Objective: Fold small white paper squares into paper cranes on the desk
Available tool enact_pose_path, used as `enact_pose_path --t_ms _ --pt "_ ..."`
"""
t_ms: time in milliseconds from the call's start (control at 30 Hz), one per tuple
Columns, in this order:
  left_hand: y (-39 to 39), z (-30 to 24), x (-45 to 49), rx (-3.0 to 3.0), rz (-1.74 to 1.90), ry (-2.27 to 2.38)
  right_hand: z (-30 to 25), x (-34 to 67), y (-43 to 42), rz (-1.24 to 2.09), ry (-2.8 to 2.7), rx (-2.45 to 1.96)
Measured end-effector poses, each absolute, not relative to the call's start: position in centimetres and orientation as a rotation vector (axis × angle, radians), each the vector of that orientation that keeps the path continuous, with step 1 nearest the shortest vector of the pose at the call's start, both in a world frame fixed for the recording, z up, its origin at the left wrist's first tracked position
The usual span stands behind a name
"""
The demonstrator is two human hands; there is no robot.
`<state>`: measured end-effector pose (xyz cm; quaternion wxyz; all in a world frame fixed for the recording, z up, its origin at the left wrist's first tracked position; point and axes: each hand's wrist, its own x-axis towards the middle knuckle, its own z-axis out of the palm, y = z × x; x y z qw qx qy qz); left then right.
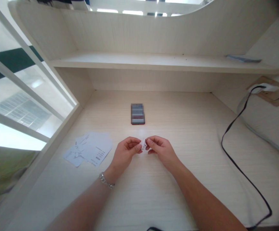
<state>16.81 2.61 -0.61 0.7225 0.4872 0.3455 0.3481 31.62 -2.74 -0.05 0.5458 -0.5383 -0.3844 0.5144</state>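
My left hand (126, 152), with a chain bracelet (105, 181) on the wrist, is above the middle of the desk. Its thumb and fingers pinch one side of a small white paper piece with dark print (143, 144). My right hand (162, 150) faces it, its thumb and fingertips closed at the paper's other side. Most of the paper is hidden by the fingers, so its full shape does not show. Beyond both hands lies a dark phone-like rectangle (137, 114), its face blurred out.
Overlapping white printed sheets (91, 149) lie left of my left hand. At the right, a black cable (235, 165) runs from a wall socket (274, 91) down across the desk. A shelf (139, 61) spans the back, with a flat item (243, 59) on it. White bars (21, 80) border the left side.
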Motion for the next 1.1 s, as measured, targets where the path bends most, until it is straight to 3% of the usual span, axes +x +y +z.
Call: enact_pose_path --t_ms 400,833,1100 --pt "2.8 0.0 16.7 1.192 0.748 0.787 -0.3 32.1 -2.7 1.305 -0.969 -1.244" --pt "2.8 -0.5 16.5 1.43 0.809 0.909 -0.3 31.5 -3.2 1.006 -1.286 -1.477" --pt "2.0 -0.2 16.6 1.543 0.793 0.915 0.4 30.8 -3.7 0.604 -1.489 -1.605"
